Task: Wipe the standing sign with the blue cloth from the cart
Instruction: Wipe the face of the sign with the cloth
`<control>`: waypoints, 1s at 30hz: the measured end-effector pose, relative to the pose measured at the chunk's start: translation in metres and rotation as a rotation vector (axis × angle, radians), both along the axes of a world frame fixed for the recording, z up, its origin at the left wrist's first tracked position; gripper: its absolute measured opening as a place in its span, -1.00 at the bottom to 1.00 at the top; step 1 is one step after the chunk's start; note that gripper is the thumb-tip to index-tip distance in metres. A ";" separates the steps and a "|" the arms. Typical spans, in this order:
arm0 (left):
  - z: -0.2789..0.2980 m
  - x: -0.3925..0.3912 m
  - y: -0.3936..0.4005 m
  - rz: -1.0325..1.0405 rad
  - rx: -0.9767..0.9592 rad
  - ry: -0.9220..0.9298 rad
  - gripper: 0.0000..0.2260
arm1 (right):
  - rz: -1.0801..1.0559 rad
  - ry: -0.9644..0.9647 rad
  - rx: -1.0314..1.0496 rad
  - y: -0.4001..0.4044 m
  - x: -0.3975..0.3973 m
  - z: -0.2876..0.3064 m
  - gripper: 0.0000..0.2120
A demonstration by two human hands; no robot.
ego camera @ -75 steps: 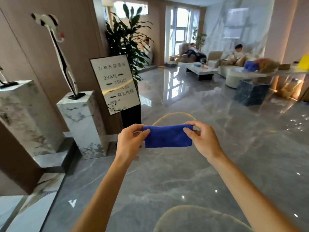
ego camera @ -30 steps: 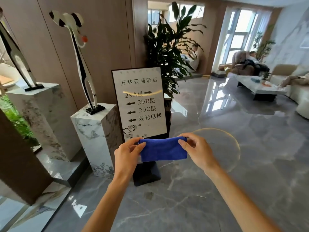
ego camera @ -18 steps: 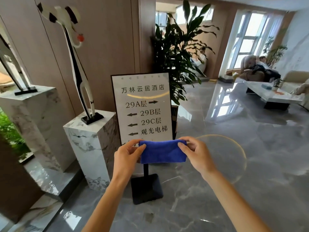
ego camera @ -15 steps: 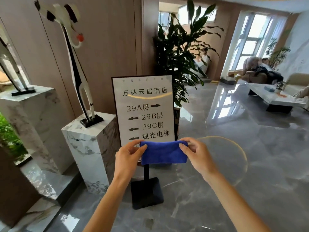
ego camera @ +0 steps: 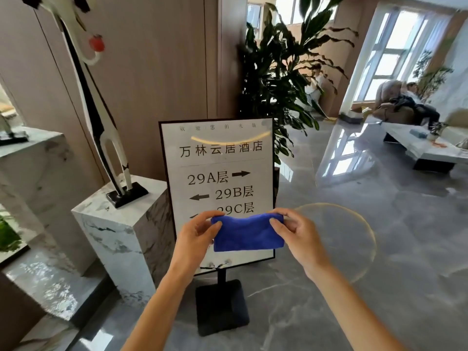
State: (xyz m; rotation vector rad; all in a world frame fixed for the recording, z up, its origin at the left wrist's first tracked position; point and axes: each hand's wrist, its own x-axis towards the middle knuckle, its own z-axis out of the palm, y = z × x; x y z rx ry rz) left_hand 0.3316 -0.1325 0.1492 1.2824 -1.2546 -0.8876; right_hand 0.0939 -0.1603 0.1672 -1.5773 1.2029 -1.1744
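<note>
The standing sign [ego camera: 217, 163] is a white board in a black frame with black characters and arrows, on a thin post with a square black base [ego camera: 222, 306]. It stands straight ahead of me on the grey marble floor. A folded blue cloth [ego camera: 247, 233] is stretched between my hands in front of the sign's lower part. My left hand [ego camera: 196, 238] pinches its left edge and my right hand [ego camera: 297, 234] pinches its right edge. The cloth hides the sign's lowest lines; whether it touches the board I cannot tell.
A white marble plinth [ego camera: 119, 231] with a tall black-and-white sculpture [ego camera: 98, 102] stands just left of the sign. A large potted plant [ego camera: 281, 72] rises behind it. Far right are a low table [ego camera: 425, 150] and seated people [ego camera: 410, 102]. Glossy floor spreads to the right.
I have walked up to the sign, which now looms larger and closer. Both hands kept the cloth stretched between them and it now sits in front of the sign's lower part.
</note>
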 end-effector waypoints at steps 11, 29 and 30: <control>-0.008 -0.010 -0.103 0.149 0.031 0.110 -0.88 | 0.037 -0.118 0.077 -0.120 0.012 -0.017 -0.78; -0.051 -0.042 -0.205 0.156 0.107 0.369 -0.74 | 0.369 -0.634 0.809 -0.243 -0.012 -0.047 -0.68; -0.054 -0.041 -0.209 0.158 0.107 0.382 -0.74 | 0.392 -0.651 0.838 -0.244 -0.011 -0.050 -0.67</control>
